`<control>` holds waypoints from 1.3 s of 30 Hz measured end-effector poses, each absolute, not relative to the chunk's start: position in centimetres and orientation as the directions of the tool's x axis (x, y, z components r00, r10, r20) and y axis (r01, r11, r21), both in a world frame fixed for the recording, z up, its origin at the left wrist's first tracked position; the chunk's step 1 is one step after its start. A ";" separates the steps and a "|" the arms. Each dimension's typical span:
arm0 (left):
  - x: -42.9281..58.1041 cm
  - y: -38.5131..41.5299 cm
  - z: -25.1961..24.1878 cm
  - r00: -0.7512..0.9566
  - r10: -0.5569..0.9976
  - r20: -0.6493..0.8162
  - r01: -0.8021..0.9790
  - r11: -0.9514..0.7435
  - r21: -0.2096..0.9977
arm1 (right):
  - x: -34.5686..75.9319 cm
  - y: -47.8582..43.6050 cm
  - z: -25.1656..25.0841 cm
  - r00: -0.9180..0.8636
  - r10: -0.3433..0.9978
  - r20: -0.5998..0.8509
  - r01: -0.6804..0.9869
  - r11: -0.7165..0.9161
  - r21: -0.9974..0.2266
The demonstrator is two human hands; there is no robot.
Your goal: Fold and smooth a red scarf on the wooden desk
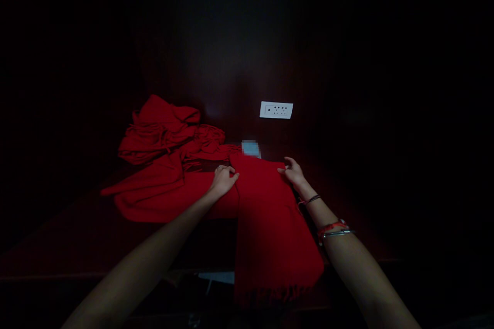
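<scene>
A long red scarf [270,221] with a fringed end lies lengthwise in front of me, its fringe hanging over the shelf's front edge. At its upper left edge my left hand [224,179] is closed, thumb and fingers pinching the cloth. By the upper right corner is my right hand [295,172], with thumb and forefinger apart and the thumb touching the fabric. Another flat stretch of red cloth [154,203] runs out to the left, partly behind my left wrist. A crumpled heap of red fringed cloth [164,125] lies beyond it.
A dark wooden shelf [77,244] bears the cloth. On the back panel sits a white wall socket [276,110]. A small pale blue blurred item [250,148] is just behind the scarf. Below the front edge, a pale object [218,277] shows partly. The surroundings are very dark.
</scene>
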State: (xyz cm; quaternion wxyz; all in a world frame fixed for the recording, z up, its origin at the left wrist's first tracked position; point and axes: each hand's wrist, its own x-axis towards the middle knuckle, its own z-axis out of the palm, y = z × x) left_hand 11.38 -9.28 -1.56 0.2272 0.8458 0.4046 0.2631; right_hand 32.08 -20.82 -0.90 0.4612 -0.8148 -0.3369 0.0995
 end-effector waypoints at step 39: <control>5.7 -9.2 -2.4 0.870 0.487 0.070 0.481 -0.872 0.085 | 23.4 -22.2 0.8 0.125 0.991 -0.048 0.962 -0.133 -0.239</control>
